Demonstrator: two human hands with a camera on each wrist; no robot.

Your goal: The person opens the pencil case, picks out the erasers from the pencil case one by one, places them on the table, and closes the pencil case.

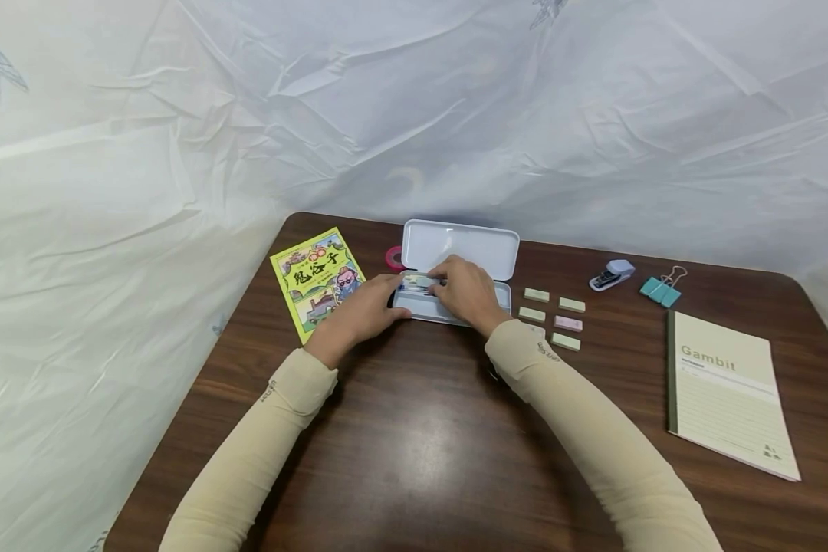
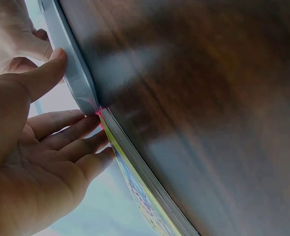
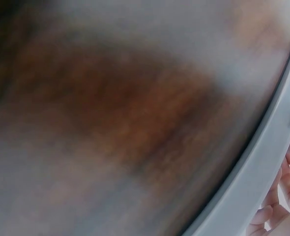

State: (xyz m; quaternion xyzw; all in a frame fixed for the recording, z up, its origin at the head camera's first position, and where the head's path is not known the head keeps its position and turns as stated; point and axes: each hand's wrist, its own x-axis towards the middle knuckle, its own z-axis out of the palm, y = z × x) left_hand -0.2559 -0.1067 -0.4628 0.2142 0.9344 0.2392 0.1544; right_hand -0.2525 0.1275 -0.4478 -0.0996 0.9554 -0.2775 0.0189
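- Open white pencil case (image 1: 455, 249) sits at the far middle of the brown table (image 1: 414, 445), lid up, tray toward the person.
- Left hand (image 1: 359, 314) rests at the tray's left end; the left wrist view shows the thumb (image 2: 44, 73) pressed against the case's outer wall, the other fingers (image 2: 71, 135) nearly straight and loose, gripping nothing.
- Right hand (image 1: 465, 291) lies over the tray's middle, fingers bent down onto a small pale item (image 1: 417, 281) inside; cannot tell if it is pinched or just touched.
- Right wrist view is blurred: only the case rim (image 3: 253, 182) and some fingertips (image 3: 277, 196) show.
- The two hands are close together, nearly meeting over the tray.
- Yellow comic booklet (image 1: 317, 280) lies just left of the case, under the left hand's edge.
- Pink tape roll (image 1: 393, 257) sits beside the lid's left end.
- Small erasers (image 1: 555, 318) lie near, right of the case.
- Mini stapler (image 1: 610, 274), teal binder clips (image 1: 661, 289) and a Gambit notebook (image 1: 727, 391) lie well apart on the right.
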